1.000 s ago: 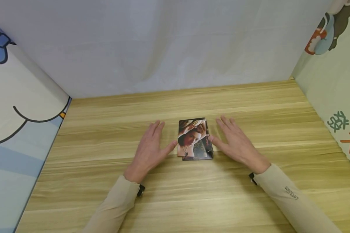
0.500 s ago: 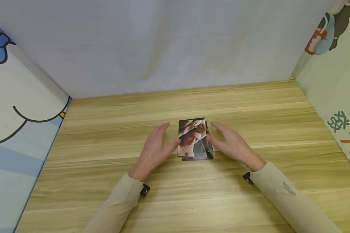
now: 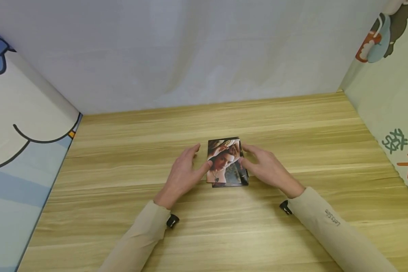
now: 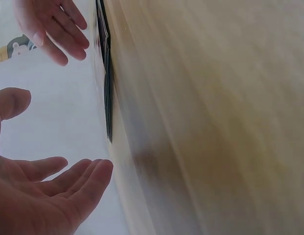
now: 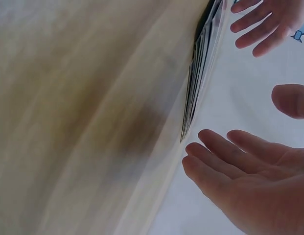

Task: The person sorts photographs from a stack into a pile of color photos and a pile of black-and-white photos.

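Observation:
A small stack of glossy photo cards (image 3: 224, 166) lies flat mid-table. Its top card shows a portrait, and a darker card pokes out below and to the right. To the left of the stack, my left hand (image 3: 181, 175) hovers with fingers loosely bent and its thumb over the card's edge. My right hand (image 3: 268, 168) mirrors it on the other side, thumb above the right edge. Seen edge-on, the stack (image 4: 108, 93) has several uneven layers. Both wrist views show a gap between the fingers and the stack (image 5: 193, 88); neither hand grips it.
The wood-grain table (image 3: 129, 143) extends around the stack. A white cloth wall (image 3: 204, 56) closes off the back. Printed panels stand at the left (image 3: 27, 151) and right (image 3: 384, 105) sides.
Both hands have moved inward toward the stack from either side, their fingers bending more. The cards stay where they were on the table.

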`<state>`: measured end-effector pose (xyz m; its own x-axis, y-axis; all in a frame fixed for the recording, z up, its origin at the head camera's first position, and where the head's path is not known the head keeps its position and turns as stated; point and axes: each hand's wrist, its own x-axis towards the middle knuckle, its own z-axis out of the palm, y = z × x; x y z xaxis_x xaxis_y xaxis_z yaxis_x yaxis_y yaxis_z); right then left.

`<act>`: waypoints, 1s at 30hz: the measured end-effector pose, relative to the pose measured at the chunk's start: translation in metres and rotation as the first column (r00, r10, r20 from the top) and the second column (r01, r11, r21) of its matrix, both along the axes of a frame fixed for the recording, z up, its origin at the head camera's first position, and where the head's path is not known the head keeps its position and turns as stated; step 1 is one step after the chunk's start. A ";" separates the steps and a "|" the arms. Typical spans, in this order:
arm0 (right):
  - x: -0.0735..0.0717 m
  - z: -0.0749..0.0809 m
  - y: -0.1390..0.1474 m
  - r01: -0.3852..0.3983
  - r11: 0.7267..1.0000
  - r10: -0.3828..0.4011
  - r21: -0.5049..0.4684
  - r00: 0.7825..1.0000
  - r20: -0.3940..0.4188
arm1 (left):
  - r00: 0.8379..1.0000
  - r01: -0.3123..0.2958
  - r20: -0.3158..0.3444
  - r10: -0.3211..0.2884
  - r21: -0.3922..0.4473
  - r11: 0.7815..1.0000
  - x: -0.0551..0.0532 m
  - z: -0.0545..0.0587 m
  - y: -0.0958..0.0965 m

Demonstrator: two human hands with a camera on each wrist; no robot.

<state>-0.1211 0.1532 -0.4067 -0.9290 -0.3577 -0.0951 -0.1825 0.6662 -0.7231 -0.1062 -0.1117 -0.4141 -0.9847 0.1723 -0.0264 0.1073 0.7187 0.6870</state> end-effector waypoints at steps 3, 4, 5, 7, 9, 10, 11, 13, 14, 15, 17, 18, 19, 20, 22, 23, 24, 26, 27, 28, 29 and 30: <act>0.000 0.000 -0.002 0.002 1.000 -0.002 0.002 1.000 0.006 | 1.000 -0.008 0.024 0.007 0.032 0.999 -0.002 -0.001 0.001; 0.000 0.000 -0.002 0.001 1.000 -0.001 0.003 1.000 0.009 | 0.999 -0.010 0.033 0.008 0.049 0.999 -0.002 -0.002 0.001; 0.000 0.000 -0.002 0.001 1.000 -0.001 0.003 1.000 0.013 | 0.999 -0.012 0.045 0.009 0.063 0.998 -0.003 -0.002 0.002; -0.001 0.000 -0.003 -0.002 1.000 0.002 0.006 1.000 0.015 | 0.997 -0.019 0.076 0.011 0.095 0.995 -0.004 -0.002 0.002; -0.001 -0.001 -0.003 -0.007 1.000 0.007 0.007 1.000 0.016 | 0.994 -0.025 0.108 0.013 0.116 0.993 -0.006 -0.004 0.002; -0.001 -0.001 -0.003 -0.009 1.000 0.009 0.007 1.000 0.017 | 0.992 -0.030 0.123 0.015 0.123 0.992 -0.006 -0.004 0.003; -0.001 -0.001 -0.003 -0.009 1.000 0.009 0.010 1.000 0.018 | 0.990 -0.036 0.140 0.018 0.127 0.991 -0.007 -0.005 0.003; -0.002 -0.001 -0.003 -0.012 1.000 0.012 0.012 1.000 0.022 | 0.986 -0.046 0.166 0.023 0.138 0.989 -0.007 -0.006 0.003; -0.002 -0.001 -0.004 -0.013 1.000 0.013 0.014 1.000 0.022 | 0.984 -0.052 0.177 0.026 0.143 0.988 -0.008 -0.006 0.003; -0.002 -0.001 -0.004 -0.013 1.000 0.013 0.013 1.000 0.025 | 0.982 -0.058 0.185 0.030 0.148 0.987 -0.008 -0.006 0.003; -0.002 -0.002 -0.004 -0.015 1.000 0.015 0.013 0.999 0.030 | 0.980 -0.067 0.198 0.034 0.159 0.985 -0.009 -0.006 0.003; -0.002 -0.002 -0.004 -0.015 1.000 0.015 0.013 0.999 0.034 | 0.978 -0.069 0.204 0.035 0.164 0.984 -0.009 -0.006 0.003; -0.002 -0.002 -0.004 -0.015 1.000 0.014 0.014 0.999 0.036 | 0.977 -0.072 0.208 0.036 0.167 0.983 -0.010 -0.006 0.003; -0.002 -0.002 -0.005 -0.014 1.000 0.014 0.015 0.999 0.036 | 0.977 -0.073 0.213 0.036 0.173 0.982 -0.010 -0.006 0.003; -0.002 -0.002 -0.006 -0.014 1.000 0.013 0.018 0.999 0.039 | 0.975 -0.073 0.220 0.031 0.186 0.980 -0.010 -0.006 0.004; -0.002 -0.002 -0.006 -0.014 1.000 0.013 0.020 0.999 0.037 | 0.974 -0.075 0.225 0.030 0.194 0.978 -0.011 -0.005 0.004; -0.002 -0.002 -0.006 -0.014 1.000 0.014 0.022 0.999 0.034 | 0.973 -0.076 0.231 0.028 0.203 0.976 -0.011 -0.005 0.004; -0.002 -0.003 -0.008 -0.020 0.999 0.019 0.026 1.000 0.022 | 0.970 -0.079 0.241 0.024 0.220 0.972 -0.012 -0.005 0.005; -0.001 -0.004 -0.008 -0.021 0.999 0.021 0.028 1.000 0.018 | 0.969 -0.081 0.247 0.024 0.225 0.971 -0.012 -0.005 0.005; -0.001 -0.004 -0.009 -0.024 0.999 0.023 0.030 1.000 0.010 | 0.967 -0.085 0.253 0.025 0.230 0.969 -0.012 -0.005 0.006; -0.001 -0.005 -0.010 -0.026 0.999 0.026 0.032 1.000 0.001 | 0.966 -0.089 0.258 0.027 0.233 0.968 -0.012 -0.005 0.007; -0.001 -0.005 -0.010 -0.027 0.999 0.027 0.033 1.000 -0.005 | 0.965 -0.092 0.261 0.028 0.237 0.967 -0.012 -0.005 0.007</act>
